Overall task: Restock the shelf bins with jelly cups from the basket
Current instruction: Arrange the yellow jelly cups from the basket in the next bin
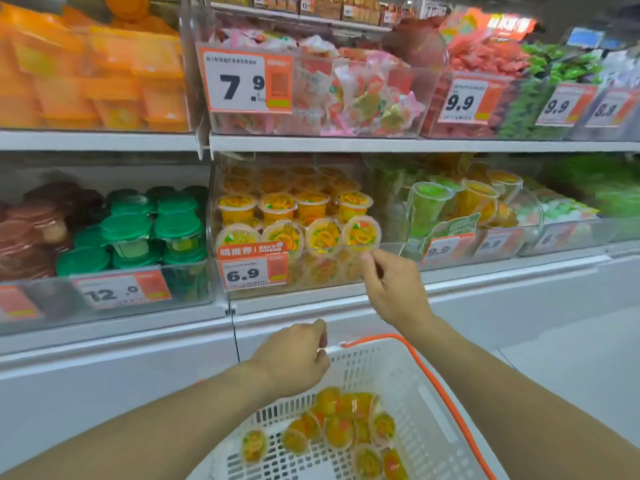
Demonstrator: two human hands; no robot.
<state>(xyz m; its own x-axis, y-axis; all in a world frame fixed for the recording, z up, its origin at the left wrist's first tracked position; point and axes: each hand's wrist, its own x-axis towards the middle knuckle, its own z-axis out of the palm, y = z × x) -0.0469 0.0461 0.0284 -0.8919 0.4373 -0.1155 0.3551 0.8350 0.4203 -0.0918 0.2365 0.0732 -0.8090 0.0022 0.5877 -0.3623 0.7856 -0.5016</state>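
- The fingers [372, 259] of the right hand [391, 289] are reaching up to the front edge of the clear bin [391, 249] on the lower shelf; they are loosely curled and touching or just beside the front-row cups, and I cannot tell whether they are pinching anything.
- The fingers [322, 336] of the left hand [294, 358] are curling over the far rim of the white basket [408, 386] and gripping it.
- Both forearms are stretching in from the bottom edge of the view, the left one crossing the basket's near left corner, the right one passing over its right side.
- The jelly cups [346, 424], orange and yellow with printed lids, are lying loose in a heap on the basket's floor, toward its middle and near end.
- The basket's orange handle [440, 386] is lying along its right rim.
- More of the same cups [298, 216] are filling the bin in rows, upright at the back and tipped lid-forward along the front wall.
- An orange price tag [252, 268] reading 6.9 is hanging on the bin's left front corner.
- To the left on the same shelf, green-lidded cups [149, 230] are sitting in a bin beside dark reddish ones, with a tag reading 12.0 in front.
- To the right, tall green and yellow cups [460, 202] are standing in a rounded clear bin.
- On the shelf above, a bin of wrapped sweets [360, 95] is carrying a 7.9 tag [242, 81].
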